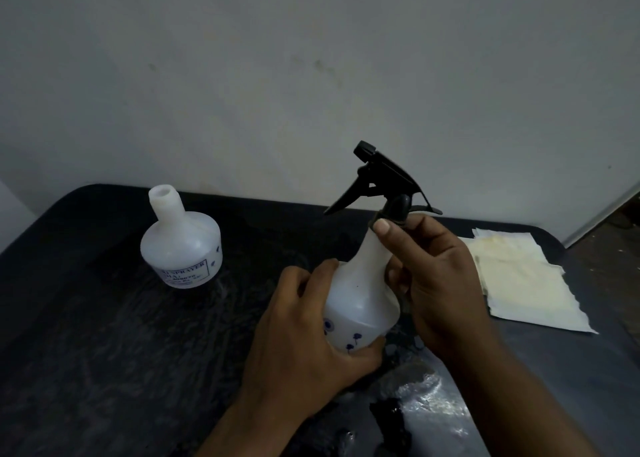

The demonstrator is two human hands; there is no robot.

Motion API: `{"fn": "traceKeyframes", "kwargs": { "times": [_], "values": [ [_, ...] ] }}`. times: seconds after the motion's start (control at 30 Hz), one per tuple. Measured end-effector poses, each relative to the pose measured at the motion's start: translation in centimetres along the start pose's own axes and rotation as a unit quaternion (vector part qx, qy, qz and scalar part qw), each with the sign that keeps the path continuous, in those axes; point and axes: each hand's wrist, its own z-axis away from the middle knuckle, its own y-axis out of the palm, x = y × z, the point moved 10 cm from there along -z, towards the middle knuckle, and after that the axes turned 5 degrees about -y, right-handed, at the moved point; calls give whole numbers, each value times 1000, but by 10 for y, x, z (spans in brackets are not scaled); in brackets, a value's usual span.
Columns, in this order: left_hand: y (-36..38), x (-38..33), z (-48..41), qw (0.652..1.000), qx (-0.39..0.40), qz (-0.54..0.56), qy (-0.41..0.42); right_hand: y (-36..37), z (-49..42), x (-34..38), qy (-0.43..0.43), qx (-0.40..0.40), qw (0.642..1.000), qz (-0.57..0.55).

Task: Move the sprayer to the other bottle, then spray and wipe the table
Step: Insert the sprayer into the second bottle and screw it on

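A white bottle with blue flower prints (360,293) stands near the middle of the dark table (104,335). My left hand (304,342) wraps around its lower body. A black trigger sprayer (381,179) sits on its neck, nozzle pointing up and left. My right hand (436,276) pinches the sprayer's collar with thumb and fingers. A second white bottle (181,245), its neck open with no cap and a printed label on its side, stands at the back left, apart from both hands.
A stack of pale folded paper cloths (526,283) lies at the table's right side. A wet, shiny patch (429,394) shows on the table near its front. A plain wall rises directly behind the table. Floor shows beyond the right edge.
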Motion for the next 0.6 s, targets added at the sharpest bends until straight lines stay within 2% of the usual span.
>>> {"fn": "traceKeyframes", "kwargs": {
  "times": [0.1, 0.27, 0.47, 0.6],
  "values": [
    [1, -1, 0, 1000, 1, -1, 1, -2, 1, 0, -5, -4, 1000, 15],
    [-2, 1, -2, 1000, -6, -4, -2, 3, 2, -3, 2, 48, 999, 7],
    [-2, 3, 2, 1000, -13, -15, -9, -1, 1, 2, -9, 2, 999, 34],
    [2, 0, 1, 1000, 10, 7, -5, -8, -1, 0, -12, -11, 999, 45]
  ]
}}
